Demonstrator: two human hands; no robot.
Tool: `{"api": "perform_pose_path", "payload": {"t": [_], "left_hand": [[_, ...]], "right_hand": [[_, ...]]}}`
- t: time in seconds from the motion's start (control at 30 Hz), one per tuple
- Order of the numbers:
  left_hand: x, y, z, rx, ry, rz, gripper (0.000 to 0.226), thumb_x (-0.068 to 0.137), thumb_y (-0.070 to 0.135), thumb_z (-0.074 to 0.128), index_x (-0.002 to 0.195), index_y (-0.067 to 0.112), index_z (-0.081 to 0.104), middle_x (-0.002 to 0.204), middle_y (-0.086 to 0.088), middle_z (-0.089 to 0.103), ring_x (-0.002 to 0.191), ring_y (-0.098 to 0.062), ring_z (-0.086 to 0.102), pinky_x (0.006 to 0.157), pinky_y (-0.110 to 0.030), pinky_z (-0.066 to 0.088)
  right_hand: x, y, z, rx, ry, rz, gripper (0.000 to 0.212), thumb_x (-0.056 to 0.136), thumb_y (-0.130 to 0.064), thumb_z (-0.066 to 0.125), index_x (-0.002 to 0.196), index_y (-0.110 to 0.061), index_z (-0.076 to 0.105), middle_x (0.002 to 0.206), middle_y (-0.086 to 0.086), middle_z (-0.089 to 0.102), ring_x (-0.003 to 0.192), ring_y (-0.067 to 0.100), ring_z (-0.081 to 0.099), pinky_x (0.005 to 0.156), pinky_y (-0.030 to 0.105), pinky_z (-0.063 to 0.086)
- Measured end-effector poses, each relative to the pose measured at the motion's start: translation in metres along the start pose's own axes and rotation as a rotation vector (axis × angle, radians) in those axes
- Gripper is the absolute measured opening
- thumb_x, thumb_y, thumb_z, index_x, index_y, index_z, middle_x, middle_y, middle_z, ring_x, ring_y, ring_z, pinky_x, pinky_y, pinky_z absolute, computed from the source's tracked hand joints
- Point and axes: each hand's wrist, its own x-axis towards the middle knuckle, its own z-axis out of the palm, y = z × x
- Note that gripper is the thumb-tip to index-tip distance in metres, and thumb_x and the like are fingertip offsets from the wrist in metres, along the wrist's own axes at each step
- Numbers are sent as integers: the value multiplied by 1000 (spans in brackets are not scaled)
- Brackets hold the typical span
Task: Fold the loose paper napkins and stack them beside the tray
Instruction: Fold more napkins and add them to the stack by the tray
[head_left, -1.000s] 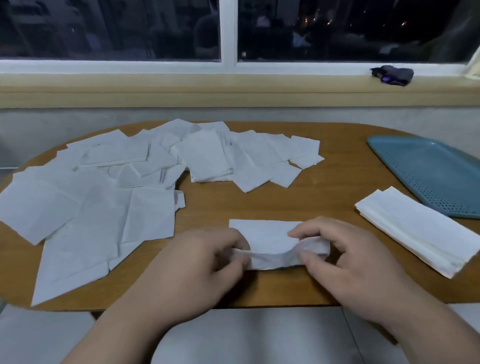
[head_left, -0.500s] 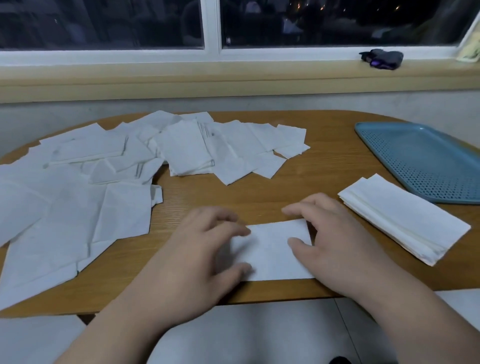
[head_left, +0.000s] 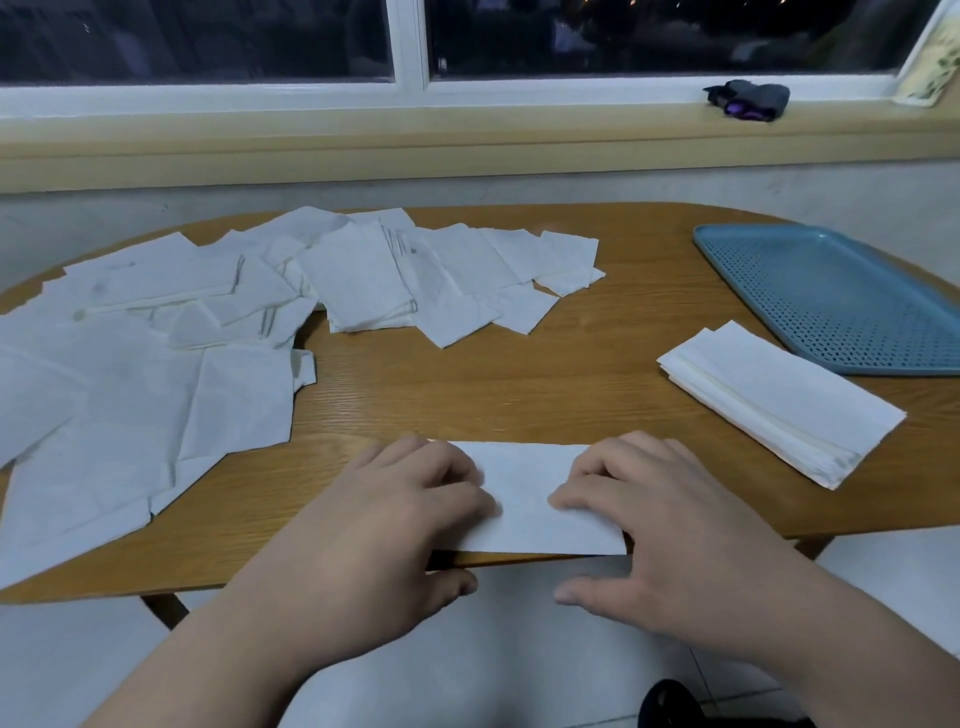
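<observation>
Folded white paper napkin: a long rectangle, flat at the near edge of the oval wood-grain counter, its near side running right along that edge.

Left hand: lies on the napkin's left end. Fingers loosely bent and together, tips pressing down on the paper. Thumb hangs off the counter edge, apart from the fingers and holding nothing.

Right hand: on the napkin's right end. Fingers lie close together, tips flat on the paper. Thumb stretched out below the counter edge, not pinching.

Stack of folded white napkins: to the right of the hands, set at a slant, just beside the near long side of the blue perforated plastic tray. Whether stack and tray touch, cannot tell.

Loose white paper napkins: a wide overlapping spread over the left and far-middle counter, well apart from the tray.

Dark bundle with a purple patch: on the pale window sill, far right.
</observation>
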Motion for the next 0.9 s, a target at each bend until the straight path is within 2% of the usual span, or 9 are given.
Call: {"api": "perform_pose_path", "payload": {"t": [0.2,0.33,0.47,0.53,0.63,0.7,0.77,0.83,0.9], "left_hand": [[1,6,-8,-70,27,17,21,83,47,57,101,42,66,104,27,56,102,1,55,86,-31,50],[6,12,-14,-162,52,4,15,84,48,57,94,40,63,99,27,58,95,3,56,86,-29,48],[21,23,-17,-264,126,-9,13,85,47,60,92,39,67,94,26,62,90,2,60,78,-29,51],[29,30,-16,-377,204,-81,9,86,41,61,86,37,69,88,23,65,86,-1,64,73,-21,49],[45,43,-14,-563,315,-220,9,86,38,66,79,36,71,78,17,67,77,-5,63,63,-11,42],[61,54,-12,-686,338,-323,11,90,37,68,79,37,71,70,12,68,67,-8,61,57,-13,42],[77,64,-9,-836,335,-405,11,89,30,68,79,35,73,68,10,70,60,-4,62,53,-14,43],[95,74,-8,-973,323,-469,12,91,26,68,82,31,75,75,9,75,69,-7,71,61,-23,54],[114,84,-10,-1066,328,-518,11,92,26,68,87,28,78,83,8,78,77,-12,75,70,-33,58]], "right_hand": [[-7,-2,-2,36,106,-37,5,82,-42,55,84,-38,54,91,-24,51,90,0,46,86,16,29],[-10,2,-10,81,136,35,12,85,-33,51,73,-35,50,74,-18,54,78,6,51,77,19,36],[-16,6,-22,260,208,174,14,88,-32,58,75,-32,59,79,-15,61,84,9,54,65,19,41],[-18,9,-29,413,257,234,7,85,-33,60,79,-31,63,76,-12,63,73,8,56,55,22,43],[-20,16,-41,580,387,324,4,82,-28,62,80,-30,65,64,-2,61,58,11,53,48,22,39],[-21,25,-47,655,453,380,6,83,-26,63,79,-29,66,64,1,62,57,12,54,47,19,38],[-24,36,-53,705,490,430,9,85,-24,64,78,-29,67,67,-3,65,60,8,58,48,17,40],[-27,50,-58,737,539,472,14,88,-20,65,75,-25,68,65,-8,66,60,3,59,52,18,44],[-30,64,-63,743,595,512,17,89,-18,67,73,-22,66,59,-2,62,57,10,55,59,32,47]]}}
